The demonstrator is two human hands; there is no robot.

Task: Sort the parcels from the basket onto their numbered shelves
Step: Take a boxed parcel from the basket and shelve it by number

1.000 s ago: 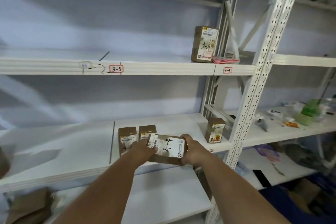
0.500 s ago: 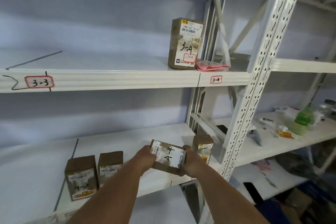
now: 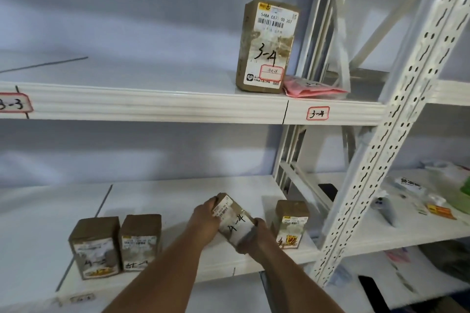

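Brown parcel (image 3: 235,223) gripped tilted in both hands, left (image 3: 205,223), right (image 3: 256,236), boxes (image 3: 290,226) standing either side

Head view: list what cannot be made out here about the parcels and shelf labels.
- Label on the lower shelf's front edge: too small and blurred to read.
- Held parcel: its ends lie under the left hand and right hand; printed text motion-blurred.
- Left tag: cut by the frame edge.
- Pink pouch: writing too small, partly behind the tall box.
- Basket: out of view.
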